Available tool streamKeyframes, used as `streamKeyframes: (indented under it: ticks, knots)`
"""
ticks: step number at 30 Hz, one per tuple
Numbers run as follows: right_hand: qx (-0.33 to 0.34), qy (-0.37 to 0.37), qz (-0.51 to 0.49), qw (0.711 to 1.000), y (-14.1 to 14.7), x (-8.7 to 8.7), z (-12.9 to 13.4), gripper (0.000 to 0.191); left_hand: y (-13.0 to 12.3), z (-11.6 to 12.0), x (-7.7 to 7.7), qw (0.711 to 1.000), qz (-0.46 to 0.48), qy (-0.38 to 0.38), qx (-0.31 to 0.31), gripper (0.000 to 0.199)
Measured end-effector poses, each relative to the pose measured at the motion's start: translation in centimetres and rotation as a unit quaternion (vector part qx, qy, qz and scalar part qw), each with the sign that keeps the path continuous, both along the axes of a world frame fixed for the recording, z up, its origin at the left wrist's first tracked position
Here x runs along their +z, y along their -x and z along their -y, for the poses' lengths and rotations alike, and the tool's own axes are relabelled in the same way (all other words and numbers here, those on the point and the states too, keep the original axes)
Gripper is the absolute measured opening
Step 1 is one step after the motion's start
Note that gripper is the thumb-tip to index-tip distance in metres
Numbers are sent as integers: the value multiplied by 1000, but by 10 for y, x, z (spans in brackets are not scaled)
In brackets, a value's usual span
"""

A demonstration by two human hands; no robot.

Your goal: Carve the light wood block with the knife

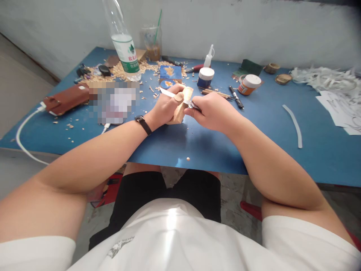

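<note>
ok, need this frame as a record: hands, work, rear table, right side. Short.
left hand: holding wood block
right hand: gripping tool, mostly hidden
pale strip: across wood block; blade or not, unclear
rear left: bottle, cup, shavings
beyond right hand: blue jar, orange jar, marker
far right: white strips, papers

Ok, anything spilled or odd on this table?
Wood shavings lie scattered over the back left of the blue table, around the bottle, like uncleared debris. A pixelated patch beside the brown case looks odd, hiding what's there.
</note>
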State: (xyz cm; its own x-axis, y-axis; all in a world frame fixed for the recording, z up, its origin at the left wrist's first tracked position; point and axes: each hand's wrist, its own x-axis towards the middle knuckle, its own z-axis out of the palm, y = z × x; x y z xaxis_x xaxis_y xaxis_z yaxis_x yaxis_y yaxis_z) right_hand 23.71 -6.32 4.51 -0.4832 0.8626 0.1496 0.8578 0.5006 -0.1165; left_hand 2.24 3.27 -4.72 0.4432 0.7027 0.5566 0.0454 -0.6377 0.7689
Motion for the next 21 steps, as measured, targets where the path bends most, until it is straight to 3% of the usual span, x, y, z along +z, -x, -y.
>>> streamKeyframes:
  ticks: [3,10,16,21]
  knots:
    - [2,-6,-23,1000,0,-3,-1,42,2,6,5,1000,5,-10,-11,87]
    - [-40,-55,-33,997,-1,-17,-4,61,4,8,7,1000,2,-27,7,82]
    - [-81,-86,-44,992,-6,-25,-13,81,0,8,3,997,62,29,21,72]
    - [-46,-26,-12,999,-2,-8,-4,62,-3,9,6,999,38,8,36,80]
